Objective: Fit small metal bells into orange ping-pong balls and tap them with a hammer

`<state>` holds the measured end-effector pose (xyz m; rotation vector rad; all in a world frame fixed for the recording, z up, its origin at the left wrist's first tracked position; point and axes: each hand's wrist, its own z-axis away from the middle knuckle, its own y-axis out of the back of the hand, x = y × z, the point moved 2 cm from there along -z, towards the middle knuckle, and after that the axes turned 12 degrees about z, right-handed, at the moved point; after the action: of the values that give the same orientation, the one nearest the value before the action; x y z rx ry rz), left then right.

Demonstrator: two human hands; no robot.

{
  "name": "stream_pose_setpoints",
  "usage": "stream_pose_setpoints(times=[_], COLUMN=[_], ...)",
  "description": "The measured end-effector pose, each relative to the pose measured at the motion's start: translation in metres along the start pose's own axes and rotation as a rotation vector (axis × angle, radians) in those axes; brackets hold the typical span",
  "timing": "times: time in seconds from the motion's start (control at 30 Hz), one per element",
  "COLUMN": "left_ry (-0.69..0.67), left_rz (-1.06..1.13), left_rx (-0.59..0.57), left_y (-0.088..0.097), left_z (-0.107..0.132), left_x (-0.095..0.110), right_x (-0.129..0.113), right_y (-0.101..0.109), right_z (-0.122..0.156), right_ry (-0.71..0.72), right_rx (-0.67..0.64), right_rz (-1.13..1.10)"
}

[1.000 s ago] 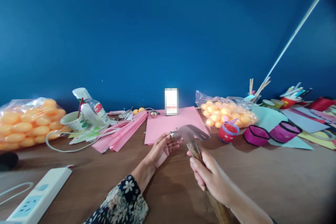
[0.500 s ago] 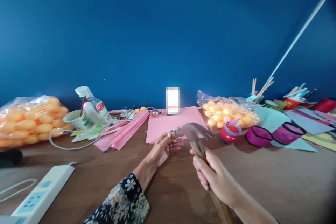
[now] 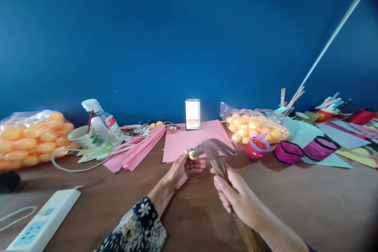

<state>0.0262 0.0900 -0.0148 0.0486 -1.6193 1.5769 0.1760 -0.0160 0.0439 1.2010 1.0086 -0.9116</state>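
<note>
My right hand (image 3: pixel 239 199) is closed round the wooden handle of a claw hammer (image 3: pixel 214 150), whose metal head is raised over the brown table (image 3: pixel 310 201). My left hand (image 3: pixel 183 169) pinches a small round shiny metal piece (image 3: pixel 192 153) right against the hammer's striking face. Both hands sit just in front of a pink paper sheet (image 3: pixel 183 139). A floral sleeve covers my left forearm.
Bags of orange balls lie at the far left (image 3: pixel 29 138) and back right (image 3: pixel 256 126). A paper cup (image 3: pixel 82 136), a bottle (image 3: pixel 102 120), pink paper strips (image 3: pixel 138 147), a white power strip (image 3: pixel 44 220), a red cup (image 3: pixel 256 149) and magenta paper rings (image 3: pixel 288 151) are about.
The hammer head and the small metal piece stay together with only slight shifts. My left fingers have turned the piece a little. The view wobbled slightly.
</note>
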Motion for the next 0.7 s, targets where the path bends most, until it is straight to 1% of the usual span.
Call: stream_pose_setpoints(times=[0.03,0.1,0.17,0.27,0.37,0.4,0.43,0.47,0.5,0.57,0.63,0.7], left_ry=[0.014,-0.004,-0.014,-0.072,-0.082,-0.078,-0.08,-0.08,-0.082,-0.088,-0.095,-0.102], left_rz=[-0.011,-0.024,-0.036,-0.028,-0.015,-0.01,-0.008,-0.009,-0.014,-0.027,-0.034,-0.037], left_rx=[0.004,0.028,0.047,0.098,0.109,0.114,0.122,0.129,0.137,0.143,0.14,0.132], left_y=[-0.001,-0.003,-0.004,-0.004,-0.005,-0.006,-0.007,-0.007,-0.008,-0.009,-0.008,-0.008], left_z=[0.001,0.002,0.002,0.002,0.002,0.002,0.002,0.002,0.003,0.003,0.002,0.002], left_x=[0.0,0.001,0.002,0.004,0.005,0.005,0.005,0.004,0.004,0.004,0.004,0.004], right_x=[0.0,-0.002,-0.008,-0.019,-0.022,-0.019,-0.013,-0.005,0.005,0.023,0.039,0.05], right_y=[-0.001,0.0,0.009,0.036,0.071,0.082,0.093,0.103,0.112,0.13,0.145,0.158], right_z=[-0.001,-0.001,0.004,0.02,0.041,0.048,0.053,0.058,0.062,0.069,0.076,0.081], right_ry=[-0.008,-0.022,-0.015,0.026,0.085,0.108,0.106,0.077,0.036,-0.041,-0.086,-0.11], right_rx=[-0.007,-0.017,-0.003,0.087,0.209,0.25,0.245,0.201,0.187,0.193,0.173,0.159], right_rz=[0.002,0.011,0.058,0.259,0.593,0.703,0.795,0.876,0.969,1.151,1.244,1.273])
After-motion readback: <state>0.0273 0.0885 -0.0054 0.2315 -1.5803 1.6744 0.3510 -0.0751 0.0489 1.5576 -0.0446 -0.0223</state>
